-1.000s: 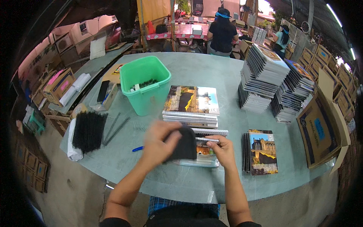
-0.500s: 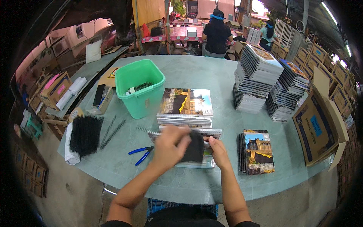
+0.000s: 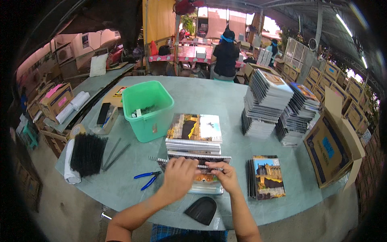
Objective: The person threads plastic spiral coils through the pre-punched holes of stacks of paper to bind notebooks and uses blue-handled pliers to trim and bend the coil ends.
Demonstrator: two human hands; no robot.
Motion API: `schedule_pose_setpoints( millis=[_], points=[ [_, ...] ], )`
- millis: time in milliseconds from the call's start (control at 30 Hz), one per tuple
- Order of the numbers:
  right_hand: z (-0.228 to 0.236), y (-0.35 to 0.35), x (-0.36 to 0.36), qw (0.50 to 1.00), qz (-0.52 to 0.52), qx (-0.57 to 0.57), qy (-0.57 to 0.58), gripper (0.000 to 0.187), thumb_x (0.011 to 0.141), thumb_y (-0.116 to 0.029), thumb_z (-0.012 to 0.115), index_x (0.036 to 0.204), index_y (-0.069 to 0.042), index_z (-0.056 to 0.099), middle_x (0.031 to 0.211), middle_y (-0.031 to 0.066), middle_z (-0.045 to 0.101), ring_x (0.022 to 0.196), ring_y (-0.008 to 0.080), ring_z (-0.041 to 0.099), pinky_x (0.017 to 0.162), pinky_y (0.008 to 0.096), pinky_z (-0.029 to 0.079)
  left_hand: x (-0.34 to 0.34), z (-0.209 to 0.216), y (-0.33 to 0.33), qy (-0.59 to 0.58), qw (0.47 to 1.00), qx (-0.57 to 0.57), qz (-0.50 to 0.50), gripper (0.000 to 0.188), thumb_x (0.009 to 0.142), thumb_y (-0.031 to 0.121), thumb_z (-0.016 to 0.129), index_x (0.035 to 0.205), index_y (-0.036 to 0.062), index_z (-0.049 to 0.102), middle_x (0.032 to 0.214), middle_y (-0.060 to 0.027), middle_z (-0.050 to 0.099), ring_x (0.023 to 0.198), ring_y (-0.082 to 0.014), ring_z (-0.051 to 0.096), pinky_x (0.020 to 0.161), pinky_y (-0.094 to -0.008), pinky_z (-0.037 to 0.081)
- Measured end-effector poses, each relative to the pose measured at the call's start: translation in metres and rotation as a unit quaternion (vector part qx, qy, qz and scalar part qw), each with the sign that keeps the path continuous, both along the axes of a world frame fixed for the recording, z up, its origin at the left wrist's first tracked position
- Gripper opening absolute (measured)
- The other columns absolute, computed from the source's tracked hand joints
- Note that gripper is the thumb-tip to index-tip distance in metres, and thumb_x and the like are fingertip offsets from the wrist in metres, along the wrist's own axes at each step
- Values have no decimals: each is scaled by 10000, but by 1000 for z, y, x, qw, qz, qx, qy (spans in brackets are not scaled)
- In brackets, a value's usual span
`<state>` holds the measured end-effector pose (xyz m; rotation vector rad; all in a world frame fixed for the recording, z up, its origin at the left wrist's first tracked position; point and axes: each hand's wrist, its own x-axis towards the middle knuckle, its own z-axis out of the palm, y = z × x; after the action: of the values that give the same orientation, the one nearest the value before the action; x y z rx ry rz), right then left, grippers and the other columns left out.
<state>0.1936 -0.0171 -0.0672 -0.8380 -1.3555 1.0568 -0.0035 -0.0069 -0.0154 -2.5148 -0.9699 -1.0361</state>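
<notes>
A notebook [image 3: 185,155] stands on its edge in front of me, its black wire coil [image 3: 152,158] jutting out at the left end. My left hand [image 3: 177,176] is closed over the coil edge, its fingertips partly hidden. With thumb and fingers pinched, my right hand [image 3: 224,176] grips the same edge farther right. Under my hands lies another notebook or stack with a picture cover [image 3: 206,188]. Near the table's front edge rests a black, rounded flat pad [image 3: 201,210]. Blue-handled pliers [image 3: 147,179] lie left of my left hand.
Behind the notebook sits a notebook stack [image 3: 194,133], with a green bin [image 3: 148,111] to its left. Loose black coils [image 3: 88,155] lie at left. At right are a small notebook pile [image 3: 267,177], tall stacks [image 3: 268,101] and an open carton [image 3: 332,145]. A person [image 3: 225,56] is farther back.
The black pad has left my left hand and now lies on the table near me. My left hand has moved onto the coil edge. The view has tilted up slightly.
</notes>
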Motion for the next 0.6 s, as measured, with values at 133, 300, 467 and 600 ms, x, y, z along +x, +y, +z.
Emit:
schedule_pose_setpoints(
  millis=[133, 300, 467, 600],
  points=[
    [7, -2, -5, 997, -1, -77, -21, 197, 840, 18, 585, 1034, 16, 620, 1095, 110, 637, 957, 138, 592, 861, 288, 469, -15, 7, 12, 47, 991, -128, -7, 241, 740, 184, 667, 925, 61, 571, 868, -103, 524, 872, -284, 525, 715, -382, 418],
    [5, -4, -4, 999, -44, -31, -2, 170, 832, -44, 632, 995, 2, 649, 1043, 87, 655, 901, 125, 595, 811, 275, 475, -6, 10, 11, 18, 989, -145, -21, 165, 780, 200, 645, 848, 57, 597, 800, -83, 538, 821, -280, 532, 716, -398, 429],
    [-5, -6, 2, 996, -71, -41, -41, 217, 840, -42, 626, 1051, 7, 619, 1013, 90, 649, 857, 124, 599, 789, 267, 481, -8, 14, 19, 1, 989, -142, -51, 197, 823, 256, 604, 832, 59, 607, 741, -71, 555, 763, -252, 548, 671, -361, 430],
    [-12, -11, 1, 984, -131, 12, -118, 205, 835, -48, 637, 1033, 7, 626, 960, 68, 653, 836, 96, 592, 747, 240, 478, 0, 14, 13, 35, 984, -164, -66, 166, 807, 186, 621, 880, 38, 603, 831, -103, 586, 814, -287, 558, 723, -390, 449]
  ],
)
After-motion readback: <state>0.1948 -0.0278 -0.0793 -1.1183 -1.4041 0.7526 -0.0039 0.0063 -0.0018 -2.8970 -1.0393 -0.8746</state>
